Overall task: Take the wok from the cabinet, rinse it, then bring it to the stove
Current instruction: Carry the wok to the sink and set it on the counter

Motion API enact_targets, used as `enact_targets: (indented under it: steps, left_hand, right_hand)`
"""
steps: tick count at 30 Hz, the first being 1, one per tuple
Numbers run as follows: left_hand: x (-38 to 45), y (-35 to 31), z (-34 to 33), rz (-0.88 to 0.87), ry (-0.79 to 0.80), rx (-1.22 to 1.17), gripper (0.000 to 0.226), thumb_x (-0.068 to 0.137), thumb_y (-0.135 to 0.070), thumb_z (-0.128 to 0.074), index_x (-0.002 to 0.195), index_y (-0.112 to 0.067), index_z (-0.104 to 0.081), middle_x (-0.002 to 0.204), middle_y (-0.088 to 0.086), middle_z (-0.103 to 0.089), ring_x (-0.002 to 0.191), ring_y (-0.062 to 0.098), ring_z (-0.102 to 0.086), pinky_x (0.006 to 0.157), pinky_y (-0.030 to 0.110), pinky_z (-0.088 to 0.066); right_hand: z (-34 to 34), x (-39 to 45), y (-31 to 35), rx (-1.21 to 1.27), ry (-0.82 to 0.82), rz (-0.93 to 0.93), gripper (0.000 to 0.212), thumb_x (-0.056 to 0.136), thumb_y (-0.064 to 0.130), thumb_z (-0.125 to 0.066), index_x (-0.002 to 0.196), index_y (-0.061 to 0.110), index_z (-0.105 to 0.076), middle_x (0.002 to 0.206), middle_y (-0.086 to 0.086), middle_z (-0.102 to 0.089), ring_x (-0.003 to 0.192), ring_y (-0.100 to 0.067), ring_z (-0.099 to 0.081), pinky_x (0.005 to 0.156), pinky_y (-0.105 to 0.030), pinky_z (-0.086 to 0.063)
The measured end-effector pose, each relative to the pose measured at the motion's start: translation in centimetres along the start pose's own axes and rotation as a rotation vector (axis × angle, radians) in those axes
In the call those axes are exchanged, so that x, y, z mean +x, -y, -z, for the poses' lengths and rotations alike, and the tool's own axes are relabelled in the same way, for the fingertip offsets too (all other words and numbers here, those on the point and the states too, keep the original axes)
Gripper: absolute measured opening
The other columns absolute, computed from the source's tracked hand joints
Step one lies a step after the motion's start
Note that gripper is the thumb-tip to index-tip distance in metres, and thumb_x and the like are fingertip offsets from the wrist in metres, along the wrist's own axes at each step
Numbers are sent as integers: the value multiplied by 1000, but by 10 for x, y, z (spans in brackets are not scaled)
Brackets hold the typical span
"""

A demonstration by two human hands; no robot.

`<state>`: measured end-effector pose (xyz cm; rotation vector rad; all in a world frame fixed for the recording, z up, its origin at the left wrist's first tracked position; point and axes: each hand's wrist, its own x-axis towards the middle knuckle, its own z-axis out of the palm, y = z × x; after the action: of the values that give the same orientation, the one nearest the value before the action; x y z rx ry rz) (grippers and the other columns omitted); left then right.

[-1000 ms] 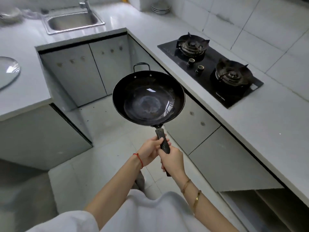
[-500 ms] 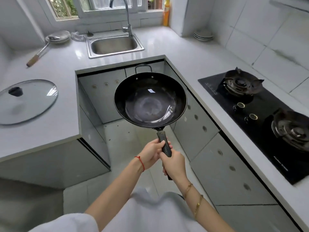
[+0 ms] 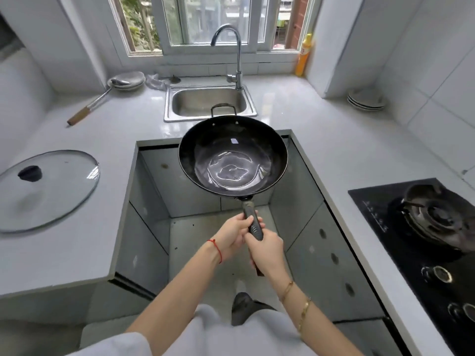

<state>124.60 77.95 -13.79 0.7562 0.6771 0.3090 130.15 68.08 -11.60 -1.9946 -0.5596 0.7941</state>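
Note:
A black wok [image 3: 232, 155] is held level in mid-air over the counter's front edge, just short of the steel sink [image 3: 209, 102]. Its small loop handle points at the sink and its long black handle points back at me. My left hand [image 3: 235, 231] wraps the handle from the left. Just behind it, my right hand [image 3: 267, 249] grips the handle's lower part. The curved tap [image 3: 237, 55] stands at the sink's back right. The black gas stove [image 3: 424, 242] lies on the counter at the right, well away from the wok.
A glass lid [image 3: 46, 188] lies on the left counter. A ladle [image 3: 102, 97] with a wooden handle rests on a plate left of the sink. Stacked plates [image 3: 366, 101] sit at the back right. A yellow bottle [image 3: 303, 55] stands on the window ledge. Grey cabinet fronts [image 3: 331, 253] line the floor space.
The view has swung left from the stove toward the sink and window. The wok, still gripped by both hands, has come closer to the sink.

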Motion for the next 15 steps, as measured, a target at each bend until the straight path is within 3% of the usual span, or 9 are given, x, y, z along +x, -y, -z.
enact_targets:
  steps: [4, 9, 15]
  left_hand:
    - [59, -50, -7, -40, -48, -60, 27, 101, -3, -41, 126, -2, -48, 99, 8, -64, 89, 19, -67, 78, 27, -58]
    - [124, -105, -3, -72, -95, -120, 26, 101, -2, -39, 125, -1, -48, 97, 8, -64, 84, 17, -69, 77, 28, -59]
    - [189, -159, 20, -76, -148, -108, 24, 101, -5, -40, 122, -4, -52, 100, 7, -64, 93, 20, -64, 83, 32, -53]
  right_hand:
    - [6, 75, 38, -17, 57, 16, 20, 83, 16, -59, 66, 6, -60, 47, -7, -55, 29, -18, -51, 34, -23, -39]
    - [0, 155, 80, -35, 125, 39, 19, 85, 17, -59, 72, 4, -61, 53, -10, -59, 31, -19, -53, 34, -24, -41]
    - [-22, 234, 119, -31, 181, 34, 20, 86, 20, -58, 72, 6, -61, 55, -9, -60, 34, -18, -53, 35, -27, -47]
